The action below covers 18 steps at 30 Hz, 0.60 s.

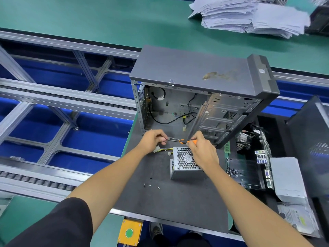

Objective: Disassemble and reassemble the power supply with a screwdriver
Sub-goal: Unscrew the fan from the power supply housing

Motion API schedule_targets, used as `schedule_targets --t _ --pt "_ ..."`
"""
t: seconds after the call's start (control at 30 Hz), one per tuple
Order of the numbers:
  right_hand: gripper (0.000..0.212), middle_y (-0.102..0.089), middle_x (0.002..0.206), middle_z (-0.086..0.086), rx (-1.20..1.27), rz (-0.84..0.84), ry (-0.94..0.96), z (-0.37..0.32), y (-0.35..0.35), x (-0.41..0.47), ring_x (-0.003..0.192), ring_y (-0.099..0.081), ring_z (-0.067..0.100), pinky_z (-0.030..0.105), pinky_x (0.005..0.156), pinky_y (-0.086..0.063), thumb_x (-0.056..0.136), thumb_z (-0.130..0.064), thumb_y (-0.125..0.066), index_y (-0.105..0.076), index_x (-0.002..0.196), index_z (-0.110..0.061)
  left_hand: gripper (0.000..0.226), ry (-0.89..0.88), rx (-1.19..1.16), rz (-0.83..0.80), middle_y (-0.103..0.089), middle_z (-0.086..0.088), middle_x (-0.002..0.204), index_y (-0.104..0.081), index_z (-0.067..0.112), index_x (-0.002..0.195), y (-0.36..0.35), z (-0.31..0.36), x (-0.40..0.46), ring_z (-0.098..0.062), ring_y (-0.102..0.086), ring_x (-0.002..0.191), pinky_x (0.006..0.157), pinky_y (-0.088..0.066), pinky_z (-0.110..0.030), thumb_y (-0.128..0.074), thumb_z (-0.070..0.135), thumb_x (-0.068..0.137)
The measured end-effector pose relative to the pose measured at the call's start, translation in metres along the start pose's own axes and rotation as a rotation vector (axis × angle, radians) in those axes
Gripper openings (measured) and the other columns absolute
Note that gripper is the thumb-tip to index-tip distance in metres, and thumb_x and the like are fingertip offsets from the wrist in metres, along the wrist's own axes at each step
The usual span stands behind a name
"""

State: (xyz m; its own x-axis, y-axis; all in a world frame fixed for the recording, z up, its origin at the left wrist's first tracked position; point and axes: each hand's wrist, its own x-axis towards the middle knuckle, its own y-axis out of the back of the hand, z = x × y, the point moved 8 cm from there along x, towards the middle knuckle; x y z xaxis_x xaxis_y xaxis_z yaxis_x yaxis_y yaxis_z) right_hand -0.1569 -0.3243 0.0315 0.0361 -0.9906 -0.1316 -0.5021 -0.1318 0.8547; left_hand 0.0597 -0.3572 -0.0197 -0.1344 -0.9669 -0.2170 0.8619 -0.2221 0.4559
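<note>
both hands hold a screwdriver [181, 140] level above the power supply [186, 164]

Bright, even light falls from overhead, so shadows are soft and short. The dark grey metal computer case [195, 68] carries a dull sheen on its top panel. The straight aluminium conveyor rails [62, 97] bow toward the picture's edges. The white stack of papers [249, 16] at the far corner is smeared with blur; the centre is sharp.

text: none legible | fan hub [188, 158] sticker blurred
</note>
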Motion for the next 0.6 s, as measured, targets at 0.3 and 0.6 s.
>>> schedule_targets --t 0.3,0.6 --pt "0.011 -0.058 0.07 -0.002 -0.016 -0.008 -0.001 -0.002 0.001 0.0 0.064 -0.055 0.026 0.04 0.059 -0.045 0.094 -0.037 -0.045 -0.04 0.091 -0.027 0.01 0.032 0.003 -0.05 -0.068 -0.018 0.087 -0.067 -0.006 0.099 -0.005 -0.004 0.003 -0.025 -0.067 0.077 0.08 -0.055 -0.028 -0.057 -0.008 0.097" --pt "0.01 -0.061 0.072 -0.002 -0.018 -0.017 0.008 -0.003 0.002 -0.001 0.066 -0.058 0.026 0.043 0.065 -0.051 0.094 -0.035 -0.045 -0.041 0.09 -0.026 0.011 0.038 -0.03 -0.16 -0.065 -0.02 0.09 -0.064 -0.01 0.103 -0.013 -0.007 0.004 -0.026 -0.063 0.076 0.083 -0.055 -0.033 -0.055 -0.01 0.097"
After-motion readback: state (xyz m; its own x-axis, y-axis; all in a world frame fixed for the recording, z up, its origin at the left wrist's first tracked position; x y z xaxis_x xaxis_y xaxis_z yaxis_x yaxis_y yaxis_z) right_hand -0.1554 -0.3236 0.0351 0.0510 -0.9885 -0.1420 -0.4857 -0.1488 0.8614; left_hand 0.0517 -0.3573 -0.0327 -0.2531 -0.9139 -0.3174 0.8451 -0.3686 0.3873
